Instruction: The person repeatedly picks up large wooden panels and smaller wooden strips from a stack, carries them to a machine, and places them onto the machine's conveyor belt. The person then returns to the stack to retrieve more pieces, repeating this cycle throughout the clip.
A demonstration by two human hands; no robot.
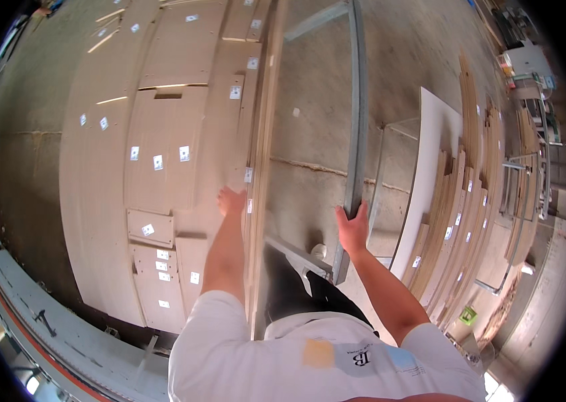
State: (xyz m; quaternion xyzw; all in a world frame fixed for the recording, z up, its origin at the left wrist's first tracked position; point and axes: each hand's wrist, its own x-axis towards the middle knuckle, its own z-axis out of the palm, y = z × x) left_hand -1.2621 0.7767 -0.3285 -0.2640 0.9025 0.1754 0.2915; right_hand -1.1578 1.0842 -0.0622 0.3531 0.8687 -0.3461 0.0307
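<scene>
My left hand [230, 200] rests on top of the stacked brown boards [212, 171], close to their right edge. Its fingers look loosely spread and hold nothing that I can see; they are slightly blurred. A long grey metal rail [357, 127], part of a frame, runs away from me on the right. Around the near part of that rail my right hand [353, 228] is closed, thumb on one side and fingers on the other. Small white labels [157, 162] dot the boards, which come in several sizes and lie flat.
A white panel [430, 141] and stacks of narrow boards [473, 181] stand to the right. Concrete floor [316, 134] shows inside the metal frame. Along the left runs a long grey machine bed [22, 281] with an orange stripe. A green object [468, 315] lies at the lower right.
</scene>
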